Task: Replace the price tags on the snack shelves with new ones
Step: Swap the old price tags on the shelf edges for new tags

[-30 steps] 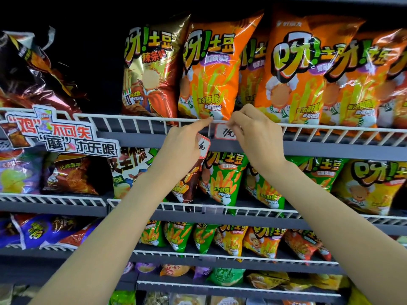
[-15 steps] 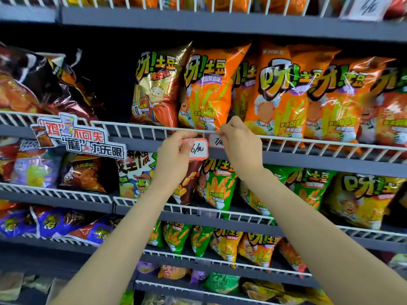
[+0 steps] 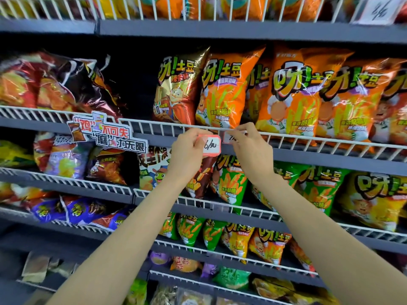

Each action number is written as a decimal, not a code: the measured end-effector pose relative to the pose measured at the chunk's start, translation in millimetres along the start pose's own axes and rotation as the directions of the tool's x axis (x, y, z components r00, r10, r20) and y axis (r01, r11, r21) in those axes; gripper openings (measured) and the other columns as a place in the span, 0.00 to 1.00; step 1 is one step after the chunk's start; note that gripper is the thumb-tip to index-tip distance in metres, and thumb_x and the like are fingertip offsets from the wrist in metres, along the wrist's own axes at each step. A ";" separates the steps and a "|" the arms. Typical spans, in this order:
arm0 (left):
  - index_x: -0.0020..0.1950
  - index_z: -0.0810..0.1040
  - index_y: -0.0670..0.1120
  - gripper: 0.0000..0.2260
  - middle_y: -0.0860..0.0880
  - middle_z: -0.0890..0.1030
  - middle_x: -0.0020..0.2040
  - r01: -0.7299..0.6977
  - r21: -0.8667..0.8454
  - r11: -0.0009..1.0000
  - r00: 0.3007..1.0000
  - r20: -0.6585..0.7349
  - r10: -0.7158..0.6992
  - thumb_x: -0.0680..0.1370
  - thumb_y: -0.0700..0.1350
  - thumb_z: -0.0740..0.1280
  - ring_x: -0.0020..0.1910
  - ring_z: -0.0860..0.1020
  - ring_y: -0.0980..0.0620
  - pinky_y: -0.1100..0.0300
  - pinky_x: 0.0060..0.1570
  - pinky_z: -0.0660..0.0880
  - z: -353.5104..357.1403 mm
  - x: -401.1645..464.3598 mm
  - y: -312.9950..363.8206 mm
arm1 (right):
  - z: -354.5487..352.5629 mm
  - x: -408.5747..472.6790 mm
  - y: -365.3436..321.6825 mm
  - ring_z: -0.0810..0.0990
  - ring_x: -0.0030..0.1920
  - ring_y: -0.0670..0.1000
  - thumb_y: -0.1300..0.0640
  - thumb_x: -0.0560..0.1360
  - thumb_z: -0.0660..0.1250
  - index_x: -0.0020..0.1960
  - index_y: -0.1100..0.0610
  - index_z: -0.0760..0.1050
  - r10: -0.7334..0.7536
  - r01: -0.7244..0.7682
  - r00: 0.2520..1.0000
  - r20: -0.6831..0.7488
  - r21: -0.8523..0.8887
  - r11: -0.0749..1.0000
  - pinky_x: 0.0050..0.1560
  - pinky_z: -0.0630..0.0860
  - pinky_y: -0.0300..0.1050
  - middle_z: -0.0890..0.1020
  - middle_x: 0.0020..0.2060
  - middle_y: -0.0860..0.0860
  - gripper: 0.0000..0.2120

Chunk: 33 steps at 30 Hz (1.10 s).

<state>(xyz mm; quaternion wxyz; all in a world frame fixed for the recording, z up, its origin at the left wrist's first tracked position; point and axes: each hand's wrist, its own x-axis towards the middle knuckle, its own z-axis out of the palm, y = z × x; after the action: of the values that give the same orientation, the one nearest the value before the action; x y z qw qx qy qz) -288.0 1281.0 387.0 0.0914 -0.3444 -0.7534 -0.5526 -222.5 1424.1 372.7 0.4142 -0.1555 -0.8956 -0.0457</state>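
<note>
Head view: both arms are raised to the white wire rail [image 3: 154, 126] at the front of the shelf of orange snack bags [image 3: 226, 89]. The left hand [image 3: 187, 150] pinches a red-bordered tag [image 3: 211, 146] by its left edge, thumb and fingers curled on it, face toward the camera, handwritten "6" legible. It sits just in front of the grey shelf lip, just left of the mounted tag [image 3: 229, 137]. The right hand [image 3: 251, 148] has its fingertips curled onto the mounted tag at the rail; most of that tag is hidden behind the fingers, only a "7" shows. Judgement: both tags look like thin card or plastic, very light, somewhat flexible, easily creased or dropped. Hold by an edge so the written face stays clear. The mounted tag is probably best worked free from its top edge at the wire; how it attaches cannot be told. Another tag [image 3: 374, 9] hangs on the shelf above, upper right.
</note>
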 end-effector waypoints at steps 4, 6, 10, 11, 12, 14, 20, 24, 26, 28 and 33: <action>0.56 0.79 0.47 0.11 0.49 0.80 0.52 -0.020 -0.001 1.000 0.999 0.031 0.020 0.81 0.40 0.58 0.52 0.76 0.53 0.63 0.44 0.73 -5.2 1.1 -3.8 | -0.1 -4.8 -3.5 0.79 0.37 0.58 0.71 0.65 0.71 0.52 0.60 0.80 0.044 -0.044 0.999 -0.023 0.007 0.999 0.23 0.64 0.39 0.78 0.51 0.57 0.16; 0.55 0.79 0.47 0.11 0.50 0.80 0.52 -0.013 -0.025 1.000 0.999 0.037 0.014 0.80 0.40 0.58 0.55 0.76 0.51 0.55 0.52 0.74 -7.3 1.4 -6.3 | 0.7 -6.3 -4.7 0.79 0.38 0.58 0.70 0.66 0.71 0.51 0.60 0.80 0.049 -0.049 0.999 -0.023 0.001 0.999 0.24 0.64 0.39 0.78 0.52 0.57 0.15; 0.55 0.79 0.47 0.10 0.51 0.79 0.49 -0.021 -0.020 1.000 0.998 0.052 0.022 0.80 0.40 0.59 0.54 0.77 0.51 0.55 0.51 0.74 -9.2 1.2 -8.1 | 3.6 -4.5 -7.3 0.79 0.39 0.57 0.64 0.72 0.69 0.55 0.58 0.79 0.097 -0.097 0.995 -0.009 0.036 0.995 0.26 0.64 0.40 0.76 0.55 0.56 0.12; 0.55 0.79 0.47 0.10 0.51 0.79 0.49 -0.028 -0.020 0.999 0.998 0.058 0.029 0.80 0.40 0.59 0.53 0.77 0.52 0.59 0.47 0.74 -9.7 0.9 -8.3 | 2.8 -3.0 -7.8 0.78 0.40 0.57 0.63 0.73 0.68 0.57 0.57 0.78 0.106 -0.106 0.994 -0.011 0.043 0.993 0.27 0.64 0.41 0.76 0.55 0.55 0.13; 0.55 0.79 0.47 0.10 0.52 0.79 0.49 -0.033 -0.021 0.999 0.998 0.062 0.035 0.80 0.40 0.59 0.51 0.77 0.53 0.62 0.44 0.73 -9.9 0.8 -8.7 | 1.4 -1.3 -8.5 0.78 0.41 0.56 0.61 0.74 0.67 0.59 0.56 0.78 0.115 -0.115 0.993 -0.005 0.043 0.992 0.28 0.64 0.42 0.75 0.56 0.55 0.13; 0.55 0.79 0.46 0.10 0.52 0.79 0.49 -0.037 -0.025 0.999 0.997 0.063 0.039 0.80 0.39 0.59 0.50 0.77 0.55 0.66 0.42 0.72 -10.5 0.9 -9.0 | -0.9 1.9 -9.3 0.77 0.42 0.55 0.59 0.76 0.65 0.61 0.55 0.76 0.126 -0.126 0.992 0.017 0.023 0.992 0.29 0.64 0.42 0.73 0.57 0.54 0.14; 0.55 0.78 0.46 0.10 0.50 0.80 0.50 -0.019 -0.062 0.998 0.999 0.049 0.022 0.80 0.40 0.59 0.50 0.78 0.53 0.57 0.48 0.77 -10.2 1.7 -6.8 | -8.5 3.2 -9.7 0.77 0.46 0.51 0.56 0.77 0.64 0.62 0.53 0.75 0.139 -0.143 0.988 0.065 0.075 0.987 0.33 0.64 0.41 0.72 0.60 0.51 0.14; 0.55 0.78 0.45 0.09 0.48 0.80 0.50 0.037 -0.109 0.993 0.999 0.019 -0.036 0.80 0.40 0.59 0.52 0.79 0.51 0.51 0.51 0.78 -15.7 2.9 -8.9 | -17.1 5.1 -23.1 0.73 0.39 0.46 0.53 0.78 0.62 0.56 0.53 0.78 0.157 -0.177 0.984 0.082 0.406 0.896 0.37 0.69 0.41 0.75 0.55 0.50 0.10; 0.55 0.77 0.45 0.08 0.46 0.80 0.50 0.085 -0.155 0.984 0.996 0.020 -0.083 0.80 0.40 0.59 0.52 0.79 0.50 0.53 0.49 0.79 -23.7 0.7 -13.0 | -22.6 8.6 -36.3 0.74 0.39 0.43 0.52 0.77 0.64 0.51 0.54 0.79 0.118 -0.200 0.977 0.175 0.585 0.786 0.39 0.70 0.37 0.80 0.46 0.49 0.08; 0.53 0.77 0.46 0.07 0.47 0.81 0.49 0.107 -0.204 0.973 0.994 0.036 -0.102 0.80 0.41 0.60 0.50 0.80 0.50 0.60 0.44 0.79 -35.8 -3.6 -19.9 | -24.4 10.2 -53.1 0.74 0.37 0.39 0.52 0.74 0.69 0.46 0.55 0.80 0.070 -0.209 0.970 0.232 0.659 0.722 0.39 0.70 0.32 0.80 0.38 0.45 0.06; 0.50 0.79 0.49 0.05 0.55 0.81 0.43 0.111 -0.248 0.962 0.993 0.053 -0.101 0.79 0.43 0.64 0.46 0.79 0.58 0.57 0.48 0.79 -91.4 -11.9 -50.7 | -4.1 13.8 -113.5 0.74 0.33 0.42 0.52 0.70 0.73 0.37 0.55 0.78 0.067 -0.236 0.963 0.261 0.695 0.679 0.36 0.69 0.33 0.79 0.31 0.46 0.08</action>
<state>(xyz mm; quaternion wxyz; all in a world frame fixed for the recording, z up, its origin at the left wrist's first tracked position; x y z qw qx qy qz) -332.8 1186.4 375.9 0.0023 -0.3234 -0.6967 -0.6404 -263.8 1319.0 391.1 0.3452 -0.0586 -0.8646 0.3604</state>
